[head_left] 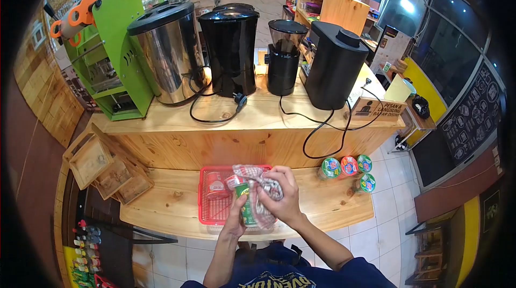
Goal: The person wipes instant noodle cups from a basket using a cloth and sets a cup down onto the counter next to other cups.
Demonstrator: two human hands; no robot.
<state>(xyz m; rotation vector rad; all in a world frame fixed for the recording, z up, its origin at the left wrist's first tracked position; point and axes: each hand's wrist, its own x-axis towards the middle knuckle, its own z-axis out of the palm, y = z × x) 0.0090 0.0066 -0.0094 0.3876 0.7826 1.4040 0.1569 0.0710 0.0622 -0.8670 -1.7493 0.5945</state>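
Note:
My left hand (234,219) is closed around a green-and-white cup (248,215), which is tilted over the front of the red plastic basket (202,198). A red-and-white checked cloth (260,211) is bunched in my right hand (286,199) and presses against the cup's right side and top. Part of the cup is hidden by the cloth and fingers. Inside the basket, left of my hands, lies a red-and-white cup (217,185).
Several lidded cups, among them a green one (330,168) and a red one (348,166), stand right on the lower shelf (312,202). The upper counter holds a green machine (119,46), a steel container (171,57), black appliances (230,46) and loose cords. A wooden rack (110,164) leans left.

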